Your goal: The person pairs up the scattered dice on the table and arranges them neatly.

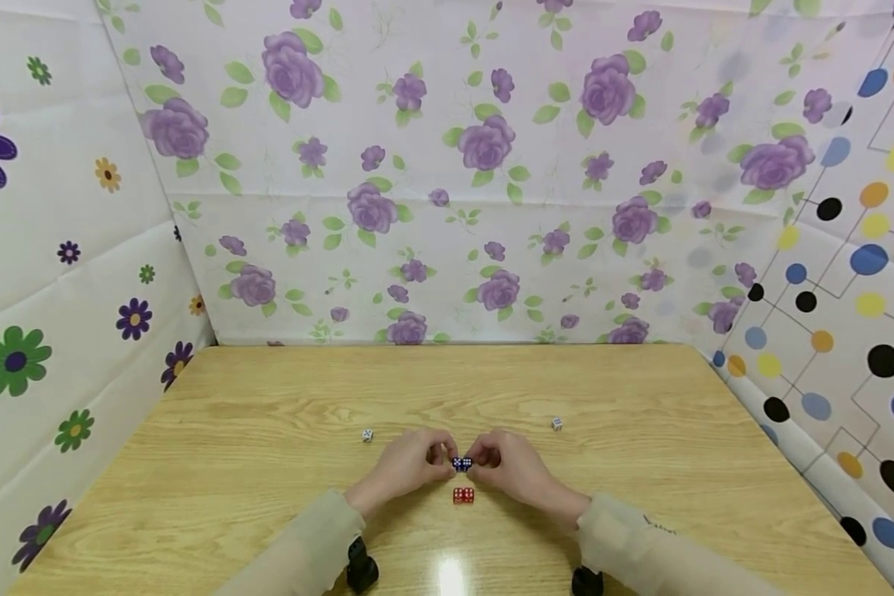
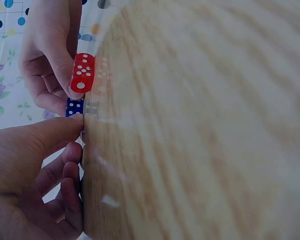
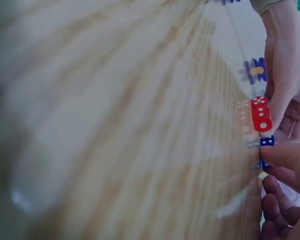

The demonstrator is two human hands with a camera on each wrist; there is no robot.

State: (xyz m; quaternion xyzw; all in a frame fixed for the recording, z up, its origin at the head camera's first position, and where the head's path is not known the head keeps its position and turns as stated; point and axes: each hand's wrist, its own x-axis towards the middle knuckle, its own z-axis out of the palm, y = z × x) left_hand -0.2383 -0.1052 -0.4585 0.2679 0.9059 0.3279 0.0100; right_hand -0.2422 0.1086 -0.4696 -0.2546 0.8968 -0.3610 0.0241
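Two blue dice (image 1: 462, 464) with white pips sit side by side on the table, between my two hands. My left hand (image 1: 410, 465) pinches the left one between thumb and fingertips. From the other side, my right hand (image 1: 518, 468) pinches the right one in the same way. Two red dice (image 1: 463, 496) stand together just in front of the blue pair, nearer to me. In the left wrist view the thumb covers part of a blue die (image 2: 74, 107); in the right wrist view a fingertip overlaps the blue dice (image 3: 266, 141).
One white die (image 1: 367, 435) lies beyond my left hand, and another white die (image 1: 557, 424) beyond my right. The wood-grain table (image 1: 268, 497) ends at a floral cloth (image 1: 447, 215) behind, with patterned cloths along both sides.
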